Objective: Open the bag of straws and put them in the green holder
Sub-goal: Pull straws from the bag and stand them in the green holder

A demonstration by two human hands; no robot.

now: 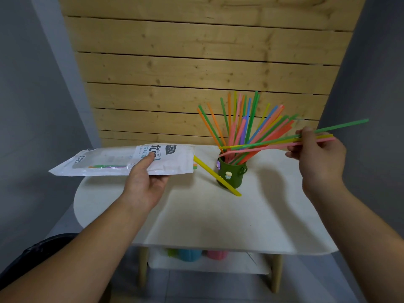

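Observation:
My left hand (145, 182) grips a white plastic straw bag (113, 160), held flat above the table's left side with its open mouth facing right. A few straws remain inside, and one yellow straw (216, 176) slants out of the mouth down to the tabletop. The green holder (232, 173) stands right of the bag, filled with several coloured straws fanned upward. My right hand (318, 156) pinches a small bunch of straws (273, 143), green, yellow and pink, held nearly level above and to the right of the holder, their left tips over it.
The white table (207, 219) stands against a wooden slat wall (196, 62). A lower shelf (207, 262) holds blurred green, blue and pink items. Grey walls close in on both sides. A dark object lies at the lower left.

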